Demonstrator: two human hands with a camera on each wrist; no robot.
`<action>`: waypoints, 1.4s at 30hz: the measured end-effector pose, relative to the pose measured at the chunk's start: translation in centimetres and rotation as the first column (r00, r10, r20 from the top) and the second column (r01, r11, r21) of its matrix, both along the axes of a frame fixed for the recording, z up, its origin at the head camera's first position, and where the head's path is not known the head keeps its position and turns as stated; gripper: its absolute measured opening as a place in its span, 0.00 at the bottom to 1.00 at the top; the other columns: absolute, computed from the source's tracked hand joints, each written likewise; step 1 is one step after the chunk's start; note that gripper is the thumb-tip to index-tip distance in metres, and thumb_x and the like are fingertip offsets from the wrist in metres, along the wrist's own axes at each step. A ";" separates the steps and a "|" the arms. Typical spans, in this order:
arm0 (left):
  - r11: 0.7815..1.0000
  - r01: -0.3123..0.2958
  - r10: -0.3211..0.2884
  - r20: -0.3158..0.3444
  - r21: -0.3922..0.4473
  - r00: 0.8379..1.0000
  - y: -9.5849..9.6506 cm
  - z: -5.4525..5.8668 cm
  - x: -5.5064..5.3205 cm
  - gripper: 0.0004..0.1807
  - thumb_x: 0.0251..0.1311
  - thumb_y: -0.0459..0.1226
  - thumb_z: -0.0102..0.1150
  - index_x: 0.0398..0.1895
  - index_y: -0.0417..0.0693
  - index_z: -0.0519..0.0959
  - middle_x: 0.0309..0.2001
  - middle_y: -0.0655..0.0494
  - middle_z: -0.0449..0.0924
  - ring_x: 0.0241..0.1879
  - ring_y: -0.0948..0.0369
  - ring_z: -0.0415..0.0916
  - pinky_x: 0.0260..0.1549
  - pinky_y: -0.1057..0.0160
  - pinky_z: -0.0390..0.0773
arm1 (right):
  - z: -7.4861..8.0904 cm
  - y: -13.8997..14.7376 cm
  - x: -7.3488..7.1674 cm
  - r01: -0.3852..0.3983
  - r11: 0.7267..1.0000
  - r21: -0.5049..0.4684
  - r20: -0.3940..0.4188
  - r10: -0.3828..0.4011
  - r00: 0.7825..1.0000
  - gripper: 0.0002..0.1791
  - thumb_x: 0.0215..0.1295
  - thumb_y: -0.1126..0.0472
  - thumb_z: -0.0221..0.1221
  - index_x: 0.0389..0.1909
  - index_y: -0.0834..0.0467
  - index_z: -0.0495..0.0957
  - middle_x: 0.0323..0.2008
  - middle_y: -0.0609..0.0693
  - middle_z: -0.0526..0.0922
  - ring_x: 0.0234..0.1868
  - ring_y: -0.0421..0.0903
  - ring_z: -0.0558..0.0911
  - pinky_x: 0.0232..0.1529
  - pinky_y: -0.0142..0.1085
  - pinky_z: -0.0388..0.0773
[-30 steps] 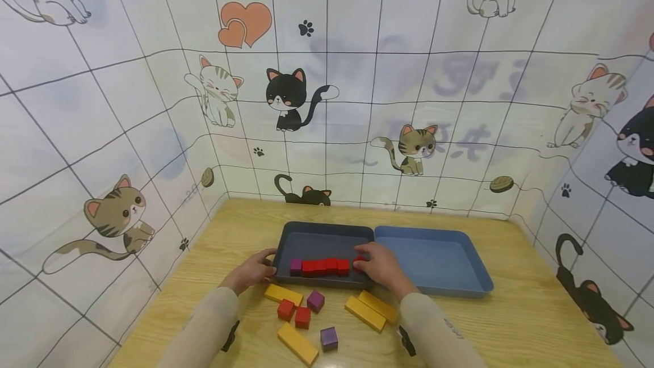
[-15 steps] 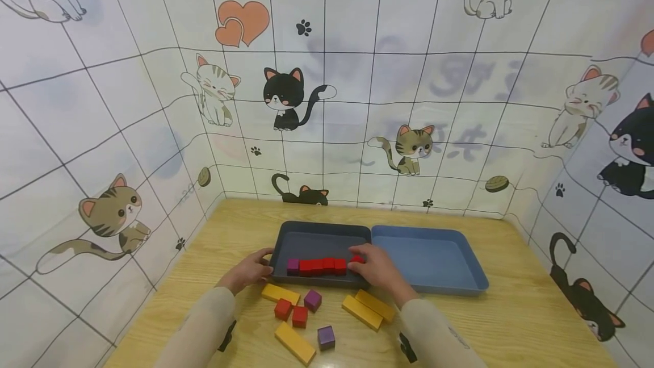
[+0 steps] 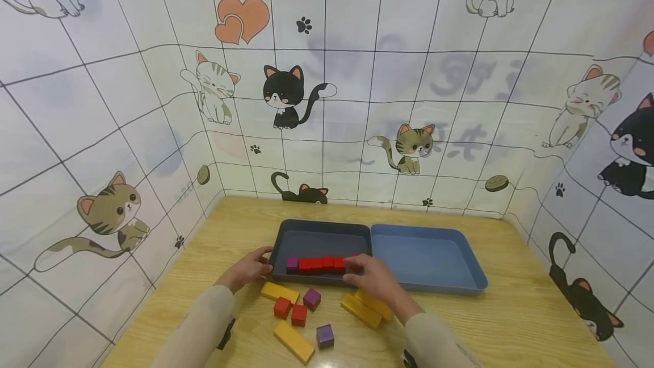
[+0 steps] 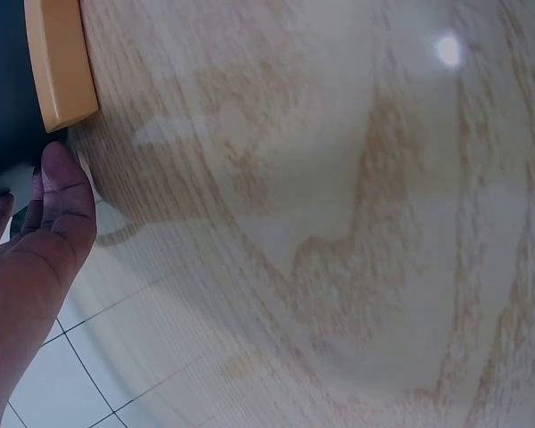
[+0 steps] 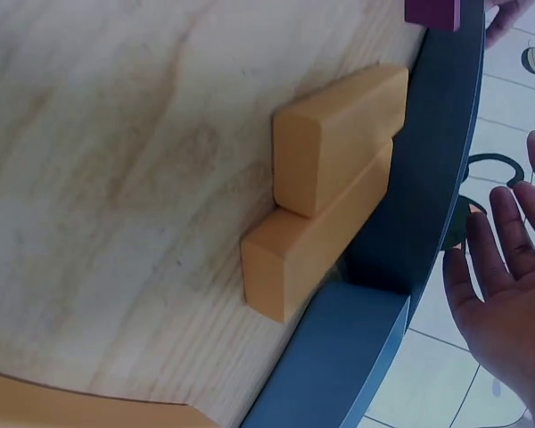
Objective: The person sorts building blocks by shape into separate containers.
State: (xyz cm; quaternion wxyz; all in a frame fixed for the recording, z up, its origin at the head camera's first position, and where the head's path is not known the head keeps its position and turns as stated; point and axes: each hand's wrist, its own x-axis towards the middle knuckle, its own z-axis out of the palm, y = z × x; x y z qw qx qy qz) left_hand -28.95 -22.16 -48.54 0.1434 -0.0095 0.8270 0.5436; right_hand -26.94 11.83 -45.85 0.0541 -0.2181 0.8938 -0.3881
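My left hand (image 3: 247,270) holds the left front corner of a dark tray (image 3: 317,229), thumb and fingers against its wall; part of that contact is hidden in the left wrist view. Along the tray's front side runs a row of red blocks (image 3: 319,266), with a purple block (image 3: 292,266) at its left end. Over the tray's right front edge hovers my right hand (image 3: 378,280), its fingers spread and holding nothing, as the right wrist view shows. Behind its fingers a red block at the row's right end is mostly hidden.
A blue tray (image 3: 426,257) adjoins the dark one on the right. In front lie two yellow blocks (image 3: 361,311) side by side, two red cubes (image 3: 298,315), purple cubes (image 3: 325,336), and more yellow blocks (image 3: 293,341). A cat-patterned curtain (image 3: 327,101) surrounds the table.
My right hand has let go of the red block at the row's right end and drawn back toward me, over the tray's front edge. The left hand stays at the tray's corner.
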 end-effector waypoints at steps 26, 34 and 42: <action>1.000 -0.017 0.017 0.016 -0.004 1.000 -0.3 -0.4 -0.3 0.31 0.64 0.23 0.52 0.72 0.38 0.62 0.53 0.36 0.71 0.47 0.48 0.76 0.47 0.46 0.79 | -2.6 -1.3 5.1 -0.245 0.966 -0.087 0.090 0.252 0.963 0.24 0.58 0.55 0.70 0.54 0.62 0.82 0.49 0.54 0.84 0.52 0.52 0.81 0.53 0.45 0.77; 1.000 -0.015 0.015 0.007 -0.016 1.000 -0.2 -0.3 -0.2 0.31 0.65 0.24 0.52 0.72 0.38 0.62 0.54 0.35 0.71 0.49 0.48 0.75 0.48 0.45 0.78 | -2.7 -1.3 6.0 -0.295 0.955 0.045 0.065 0.292 0.954 0.25 0.55 0.53 0.72 0.53 0.60 0.83 0.47 0.47 0.84 0.49 0.41 0.80 0.51 0.37 0.77; 1.000 -0.002 0.002 -0.006 -0.003 1.000 -0.1 -0.3 0.0 0.31 0.65 0.23 0.51 0.72 0.36 0.62 0.53 0.34 0.71 0.48 0.48 0.76 0.47 0.46 0.79 | -3.2 -1.6 6.2 -0.316 0.945 0.081 0.013 0.316 0.949 0.21 0.55 0.56 0.72 0.48 0.59 0.85 0.42 0.41 0.84 0.44 0.33 0.78 0.48 0.34 0.77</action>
